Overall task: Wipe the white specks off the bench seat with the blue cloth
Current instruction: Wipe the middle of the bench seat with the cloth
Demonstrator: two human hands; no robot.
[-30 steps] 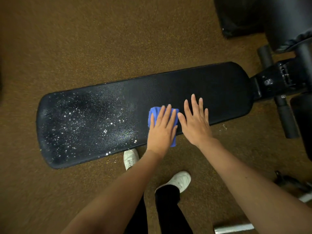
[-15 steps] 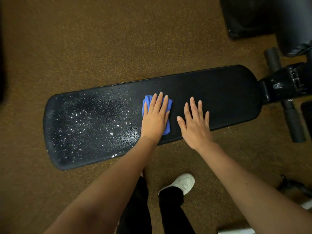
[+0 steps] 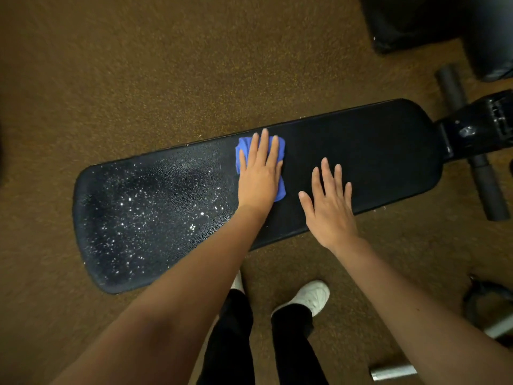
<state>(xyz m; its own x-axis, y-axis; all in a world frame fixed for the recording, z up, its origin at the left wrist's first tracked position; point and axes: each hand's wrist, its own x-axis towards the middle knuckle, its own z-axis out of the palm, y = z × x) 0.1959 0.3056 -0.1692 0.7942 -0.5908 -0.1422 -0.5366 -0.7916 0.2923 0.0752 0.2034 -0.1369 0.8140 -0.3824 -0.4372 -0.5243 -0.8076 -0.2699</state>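
We press our left hand (image 3: 259,176) flat on the blue cloth (image 3: 280,151), fingers straight and close together, so the cloth is pinned under the palm rather than gripped. It lies bunched on the bench seat (image 3: 374,154) near the far edge, about midway along its length. Our right hand (image 3: 330,207) rests just to the right of it, fingers straight and slightly spread on bare vinyl, holding nothing and steadying us.

The white specks (image 3: 144,215) cover the left part of the seat, thickest toward the near left, and they begin right at the cloth's left edge. The seat to the right of the cloth looks dark and free of specks.

The risks, as we judge them, come from how we are pressing. With nothing curled round the cloth, a fast stroke could let it slip out from under the palm or roll up, leaving bare skin to smear the specks. The cloth is small against the width of the seat, so a single pass may leave strips along the near and far edges. Pushing leftward could also sweep specks off the rounded end onto the brown carpet (image 3: 138,65) or toward our white shoe (image 3: 311,295). A loaded cloth might simply drag the grit back over the part that looks clean.
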